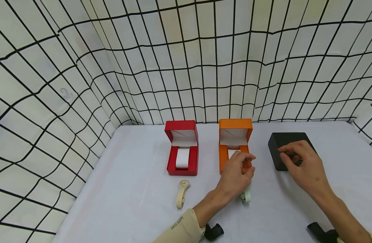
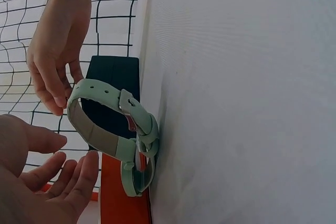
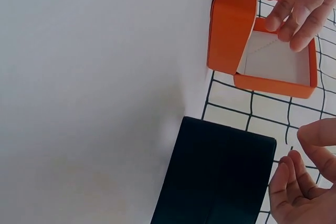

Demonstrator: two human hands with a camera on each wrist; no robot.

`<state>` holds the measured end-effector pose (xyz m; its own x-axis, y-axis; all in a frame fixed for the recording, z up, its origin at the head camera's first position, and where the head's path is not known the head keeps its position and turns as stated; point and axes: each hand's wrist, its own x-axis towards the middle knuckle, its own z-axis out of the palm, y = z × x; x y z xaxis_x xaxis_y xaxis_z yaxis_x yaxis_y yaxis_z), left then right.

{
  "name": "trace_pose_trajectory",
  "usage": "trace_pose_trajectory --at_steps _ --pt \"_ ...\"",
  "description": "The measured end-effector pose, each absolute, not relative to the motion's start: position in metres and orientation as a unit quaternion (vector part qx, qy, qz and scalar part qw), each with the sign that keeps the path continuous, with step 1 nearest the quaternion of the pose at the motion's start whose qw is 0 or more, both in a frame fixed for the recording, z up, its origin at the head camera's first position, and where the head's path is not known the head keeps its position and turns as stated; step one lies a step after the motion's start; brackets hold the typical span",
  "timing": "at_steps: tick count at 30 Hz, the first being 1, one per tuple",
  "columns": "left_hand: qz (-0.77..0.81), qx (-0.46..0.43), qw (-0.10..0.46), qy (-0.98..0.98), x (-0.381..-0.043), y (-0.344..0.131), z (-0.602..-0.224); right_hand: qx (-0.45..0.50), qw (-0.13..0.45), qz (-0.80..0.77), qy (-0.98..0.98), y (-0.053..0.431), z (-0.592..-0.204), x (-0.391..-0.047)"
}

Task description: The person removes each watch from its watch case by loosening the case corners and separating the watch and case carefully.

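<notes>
My left hand hovers in front of the opened orange watch box, thumb and fingers apart around nothing. A mint green strap watch lies on the table under it, partly hidden in the head view; its buckled band stands as a loop in the left wrist view. The orange box holds a white cushion, partly covered by my hand. Over a closed black box hangs my right hand, fingers loosely bent, nothing between them. Whether it touches the box I cannot tell.
An opened red watch box with a white cushion stands left of the orange one. A cream strap watch lies before it. Black wire mesh rises along the back and left of the white-covered table.
</notes>
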<state>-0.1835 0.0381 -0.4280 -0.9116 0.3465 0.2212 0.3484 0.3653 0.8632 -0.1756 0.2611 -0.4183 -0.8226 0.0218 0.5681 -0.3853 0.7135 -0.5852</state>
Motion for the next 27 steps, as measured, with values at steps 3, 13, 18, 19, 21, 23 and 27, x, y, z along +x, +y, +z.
trace_pose_trajectory --at_steps 3,13,18,19,21,23,27 --pt "-0.524 -0.204 -0.016 -0.827 -0.184 0.04 -0.429 0.094 0.279 0.36 -0.885 0.264 -0.42 -0.175" --pt "-0.523 -0.197 -0.036 -0.828 -0.183 0.045 -0.428 0.082 0.281 0.354 -0.888 0.272 -0.421 -0.176" --pt "-0.53 -0.199 -0.048 -0.823 -0.182 0.047 -0.426 0.085 0.295 0.35 -0.885 0.275 -0.423 -0.178" --pt "-0.533 -0.199 -0.051 -0.821 -0.182 0.048 -0.426 0.085 0.297 0.351 -0.884 0.276 -0.423 -0.178" --pt "-0.534 -0.196 -0.058 -0.82 -0.181 0.049 -0.426 0.082 0.298 0.352 -0.883 0.277 -0.423 -0.178" --pt "-0.531 -0.191 -0.065 -0.823 -0.18 0.051 -0.426 0.078 0.295 0.351 -0.885 0.278 -0.424 -0.178" --pt "-0.515 -0.184 -0.078 -0.834 -0.178 0.054 -0.426 0.071 0.293 0.346 -0.888 0.281 -0.425 -0.178"
